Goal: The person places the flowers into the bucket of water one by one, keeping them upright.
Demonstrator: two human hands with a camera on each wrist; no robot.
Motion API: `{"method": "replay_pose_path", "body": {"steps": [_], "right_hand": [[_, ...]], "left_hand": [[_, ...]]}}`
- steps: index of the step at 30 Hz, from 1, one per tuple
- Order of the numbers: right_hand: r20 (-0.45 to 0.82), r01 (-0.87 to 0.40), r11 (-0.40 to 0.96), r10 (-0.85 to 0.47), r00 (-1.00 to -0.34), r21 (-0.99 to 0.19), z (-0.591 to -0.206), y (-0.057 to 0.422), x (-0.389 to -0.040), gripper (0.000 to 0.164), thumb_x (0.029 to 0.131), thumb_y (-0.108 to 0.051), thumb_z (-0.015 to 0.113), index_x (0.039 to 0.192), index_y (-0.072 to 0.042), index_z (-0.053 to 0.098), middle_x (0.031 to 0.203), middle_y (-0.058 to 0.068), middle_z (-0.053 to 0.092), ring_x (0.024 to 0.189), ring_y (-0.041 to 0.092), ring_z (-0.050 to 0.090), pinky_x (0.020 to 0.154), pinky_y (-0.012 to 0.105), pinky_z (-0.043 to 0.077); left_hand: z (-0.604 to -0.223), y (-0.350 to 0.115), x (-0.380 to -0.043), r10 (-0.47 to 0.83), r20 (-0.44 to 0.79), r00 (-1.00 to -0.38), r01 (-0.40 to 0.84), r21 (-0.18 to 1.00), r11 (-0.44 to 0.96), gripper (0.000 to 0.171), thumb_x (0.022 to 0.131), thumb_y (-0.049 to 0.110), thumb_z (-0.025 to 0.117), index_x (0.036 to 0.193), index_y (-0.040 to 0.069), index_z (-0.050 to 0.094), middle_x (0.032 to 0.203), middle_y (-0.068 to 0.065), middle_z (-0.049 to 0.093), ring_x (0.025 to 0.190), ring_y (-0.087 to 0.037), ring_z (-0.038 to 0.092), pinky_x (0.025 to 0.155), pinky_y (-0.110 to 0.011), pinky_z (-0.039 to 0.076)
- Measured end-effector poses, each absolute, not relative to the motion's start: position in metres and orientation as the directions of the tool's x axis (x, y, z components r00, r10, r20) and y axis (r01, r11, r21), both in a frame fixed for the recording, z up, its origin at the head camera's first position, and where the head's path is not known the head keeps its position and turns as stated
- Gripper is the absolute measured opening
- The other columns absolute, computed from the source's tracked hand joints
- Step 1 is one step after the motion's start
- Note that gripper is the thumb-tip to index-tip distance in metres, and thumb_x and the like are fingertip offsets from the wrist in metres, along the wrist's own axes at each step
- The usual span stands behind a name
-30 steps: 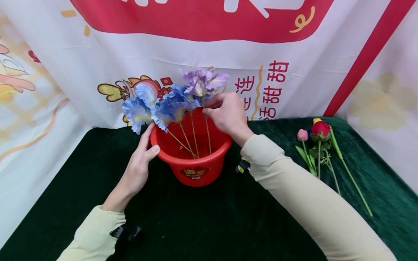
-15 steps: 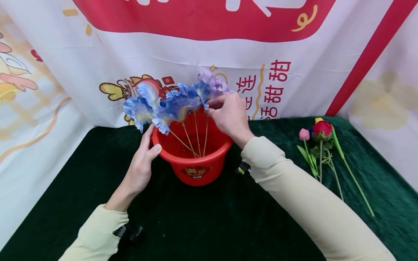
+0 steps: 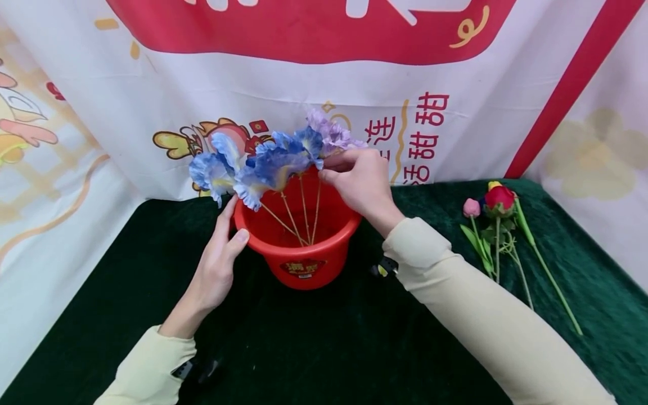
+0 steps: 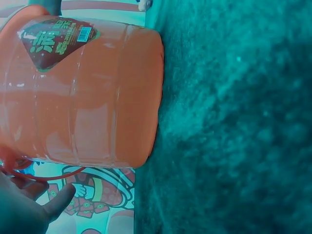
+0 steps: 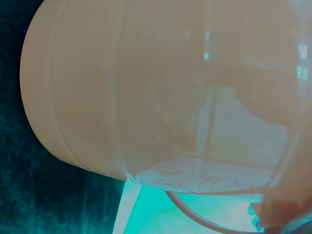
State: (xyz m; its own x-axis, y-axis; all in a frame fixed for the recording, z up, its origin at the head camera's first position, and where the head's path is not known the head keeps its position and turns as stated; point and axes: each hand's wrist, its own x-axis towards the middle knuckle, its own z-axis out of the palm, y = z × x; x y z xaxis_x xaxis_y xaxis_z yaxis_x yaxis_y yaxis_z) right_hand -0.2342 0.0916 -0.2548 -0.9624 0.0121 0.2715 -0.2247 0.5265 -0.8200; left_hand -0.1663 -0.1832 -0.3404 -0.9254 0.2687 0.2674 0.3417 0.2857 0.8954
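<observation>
Inside a red bucket (image 3: 319, 270) with a dark label stand several artificial flowers on thin stems, their ruffled petals like an iris. The blue flowers (image 3: 273, 163) lean left and toward the middle. Behind them, at the right, is a purple flower (image 3: 331, 132). My right hand (image 3: 361, 180) pinches the purple flower just under its petals, above the bucket's right rim; the fingertips are partly hidden. At the left rim my left hand (image 3: 217, 261) rests against the bucket with fairly straight fingers and the thumb apart. The left wrist view shows the left fingers beside the bucket's handle (image 4: 58, 176).
To the right on the dark green cloth (image 3: 304, 349) lie a red rose (image 3: 499, 198), a pink bud (image 3: 471, 208), a yellow flower (image 3: 494, 184) and their green stems. A white printed backdrop (image 3: 243, 84) hangs close behind the bucket.
The purple flower has shifted right and tipped back behind the blue ones, its stem now nearer theirs. My right hand still pinches it. The left hand stays at the rim.
</observation>
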Motion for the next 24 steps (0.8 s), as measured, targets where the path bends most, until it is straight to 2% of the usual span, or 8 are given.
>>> {"method": "replay_pose_path", "body": {"steps": [2, 4, 7, 9, 13, 16, 21, 24], "right_hand": [[0.253, -0.210, 0.490, 0.023, -0.967, -0.846, -0.255, 0.097, -0.231, 0.018, 0.094, -0.021, 0.082, 0.110, -0.014, 0.085, 0.108, 0.004, 0.082, 0.098, 0.016, 0.076, 0.090, 0.037, 0.064], [0.228, -0.188, 0.435, 0.041, -0.973, -0.881, -0.254, 0.103, -0.227, 0.019, 0.094, -0.019, 0.082, 0.113, -0.013, 0.084, 0.109, 0.005, 0.082, 0.097, 0.017, 0.077, 0.090, 0.038, 0.065], [0.187, -0.147, 0.370, 0.074, -0.980, -0.917, -0.252, 0.114, -0.221, 0.022, 0.096, -0.019, 0.080, 0.117, -0.014, 0.083, 0.112, 0.008, 0.081, 0.094, 0.018, 0.078, 0.087, 0.038, 0.066], [0.169, -0.132, 0.328, 0.086, -0.982, -0.935, -0.252, 0.123, -0.217, 0.023, 0.096, -0.019, 0.080, 0.119, -0.013, 0.082, 0.115, 0.009, 0.080, 0.094, 0.020, 0.079, 0.086, 0.035, 0.066], [0.156, -0.125, 0.267, 0.097, -0.983, -0.955, -0.252, 0.143, -0.210, 0.026, 0.097, -0.020, 0.079, 0.120, -0.010, 0.081, 0.115, 0.010, 0.080, 0.092, 0.016, 0.079, 0.084, 0.027, 0.065], [0.145, -0.116, 0.242, 0.107, -0.984, -0.963, -0.254, 0.162, -0.202, 0.028, 0.097, -0.023, 0.079, 0.121, -0.008, 0.080, 0.108, 0.004, 0.081, 0.090, 0.012, 0.079, 0.083, 0.024, 0.064], [0.110, -0.079, 0.184, 0.165, -0.980, -0.980, -0.261, 0.198, -0.191, 0.033, 0.094, -0.029, 0.082, 0.120, -0.010, 0.080, 0.100, -0.008, 0.080, 0.089, 0.010, 0.079, 0.083, 0.020, 0.063], [0.072, -0.049, 0.116, 0.199, -0.977, -0.992, -0.266, 0.219, -0.188, 0.036, 0.090, -0.033, 0.085, 0.120, -0.014, 0.081, 0.103, -0.010, 0.081, 0.089, 0.010, 0.080, 0.082, 0.019, 0.062]], "left_hand": [[-0.341, -0.183, -0.165, 0.264, 0.267, -0.927, 0.342, 0.891, 0.298, 0.064, 0.114, 0.037, 0.035, 0.170, 0.036, 0.006, 0.177, 0.008, 0.015, 0.163, -0.024, 0.020, 0.131, -0.062, 0.023], [-0.341, -0.182, -0.163, 0.256, 0.264, -0.930, 0.339, 0.886, 0.318, 0.065, 0.114, 0.038, 0.037, 0.171, 0.035, 0.006, 0.177, 0.009, 0.017, 0.162, -0.023, 0.022, 0.131, -0.046, 0.032], [-0.340, -0.181, -0.159, 0.238, 0.265, -0.934, 0.336, 0.876, 0.346, 0.067, 0.114, 0.038, 0.039, 0.171, 0.032, 0.005, 0.177, 0.008, 0.018, 0.161, -0.023, 0.024, 0.120, -0.020, 0.041], [-0.339, -0.180, -0.155, 0.226, 0.266, -0.937, 0.335, 0.869, 0.365, 0.069, 0.113, 0.039, 0.041, 0.172, 0.029, 0.004, 0.177, 0.008, 0.019, 0.161, -0.023, 0.025, 0.113, -0.012, 0.042], [-0.338, -0.176, -0.148, 0.206, 0.265, -0.942, 0.327, 0.866, 0.379, 0.075, 0.112, 0.038, 0.044, 0.172, 0.027, 0.000, 0.178, 0.010, 0.013, 0.162, -0.024, 0.022, 0.123, -0.042, 0.043], [-0.337, -0.174, -0.143, 0.195, 0.250, -0.948, 0.308, 0.871, 0.383, 0.080, 0.111, 0.040, 0.048, 0.171, 0.031, -0.004, 0.179, 0.012, 0.007, 0.163, -0.025, 0.019, 0.122, -0.065, 0.038], [-0.337, -0.171, -0.140, 0.184, 0.229, -0.956, 0.284, 0.876, 0.389, 0.083, 0.110, 0.042, 0.051, 0.171, 0.033, -0.005, 0.179, 0.013, 0.005, 0.163, -0.025, 0.019, 0.122, -0.065, 0.038], [-0.338, -0.170, -0.140, 0.159, 0.209, -0.965, 0.254, 0.897, 0.361, 0.085, 0.109, 0.041, 0.054, 0.171, 0.032, -0.003, 0.179, 0.014, 0.008, 0.163, -0.022, 0.020, 0.123, -0.044, 0.043]]}}
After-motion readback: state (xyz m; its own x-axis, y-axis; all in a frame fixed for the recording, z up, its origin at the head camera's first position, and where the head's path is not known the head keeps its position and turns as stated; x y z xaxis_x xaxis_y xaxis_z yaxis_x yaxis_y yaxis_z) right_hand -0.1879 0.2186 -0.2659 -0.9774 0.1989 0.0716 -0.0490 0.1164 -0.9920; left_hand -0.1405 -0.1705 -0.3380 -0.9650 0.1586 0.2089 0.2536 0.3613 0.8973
